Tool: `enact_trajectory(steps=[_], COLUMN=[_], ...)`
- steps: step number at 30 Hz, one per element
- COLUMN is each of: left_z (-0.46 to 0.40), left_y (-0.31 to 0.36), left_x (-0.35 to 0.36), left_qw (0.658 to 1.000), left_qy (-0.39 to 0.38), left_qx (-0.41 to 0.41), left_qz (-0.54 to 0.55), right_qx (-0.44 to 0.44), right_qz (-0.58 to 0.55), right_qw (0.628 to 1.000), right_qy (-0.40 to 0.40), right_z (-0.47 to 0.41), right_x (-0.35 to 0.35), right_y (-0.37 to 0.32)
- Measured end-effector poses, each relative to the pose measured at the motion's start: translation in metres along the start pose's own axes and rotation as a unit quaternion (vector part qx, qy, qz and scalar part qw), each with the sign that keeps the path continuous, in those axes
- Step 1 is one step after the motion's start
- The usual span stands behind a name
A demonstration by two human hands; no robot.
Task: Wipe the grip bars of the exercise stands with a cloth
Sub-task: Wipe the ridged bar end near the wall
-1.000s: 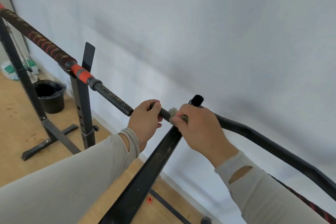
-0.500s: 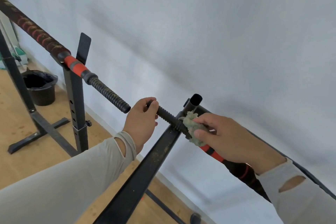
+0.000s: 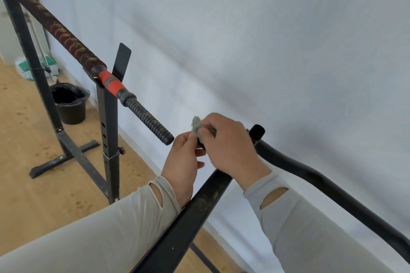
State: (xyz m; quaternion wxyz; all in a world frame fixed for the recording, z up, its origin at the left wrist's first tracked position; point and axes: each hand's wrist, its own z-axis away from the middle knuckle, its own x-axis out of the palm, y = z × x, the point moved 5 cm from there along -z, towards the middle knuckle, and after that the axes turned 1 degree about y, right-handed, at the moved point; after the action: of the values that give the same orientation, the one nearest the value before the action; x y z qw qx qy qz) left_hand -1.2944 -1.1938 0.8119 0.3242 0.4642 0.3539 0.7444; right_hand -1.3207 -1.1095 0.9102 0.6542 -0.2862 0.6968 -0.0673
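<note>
A grey-green cloth [image 3: 196,125] was pinched in the right hand [image 3: 226,142] just past the threaded barbell end [image 3: 149,121]; the left hand [image 3: 184,159] was closed beside it, touching.

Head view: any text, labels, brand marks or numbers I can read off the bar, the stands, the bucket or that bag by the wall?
None can be read.
Threaded bar: no markings.
Upright stand: adjustment holes only, no numbers.
Black bucket: no label.
White-and-green bag by the wall: any print is too small and blurred to read.
Cloth in the right hand: plain.
</note>
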Motion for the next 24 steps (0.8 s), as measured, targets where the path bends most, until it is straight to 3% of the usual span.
enact_trajectory(steps=[4,10,13,16,20,24], left_z=[-0.001,-0.002,-0.004,-0.006,-0.006,-0.006], left_y=[-0.001,0.003,0.001,0.0,0.0,-0.001], left_x=[-0.001,-0.006,-0.007,-0.008,-0.006,-0.006], left_qw=[1.0,1.0,1.0,1.0,0.999,0.999], left_qy=[0.018,0.023,0.02,0.013,-0.002,-0.014], left_qx=[0.003,0.014,0.001,-0.015,-0.022,-0.017], left_qz=[-0.005,-0.006,0.007,0.016,0.032,0.029], right_qx=[0.0,0.008,0.05,0.04,0.031,0.002], right_qz=[-0.031,0.104,0.089,0.099,0.014,0.001], right_qw=[0.999,0.983,0.978,0.985,0.999,0.999], right_qy=[-0.039,-0.153,-0.18,-0.133,-0.041,-0.045], right_z=[-0.005,0.034,0.039,0.03,0.003,-0.011], right_x=[-0.004,-0.051,-0.062,-0.051,-0.014,0.001], right_y=[0.0,0.05,0.063,0.052,0.014,-0.004])
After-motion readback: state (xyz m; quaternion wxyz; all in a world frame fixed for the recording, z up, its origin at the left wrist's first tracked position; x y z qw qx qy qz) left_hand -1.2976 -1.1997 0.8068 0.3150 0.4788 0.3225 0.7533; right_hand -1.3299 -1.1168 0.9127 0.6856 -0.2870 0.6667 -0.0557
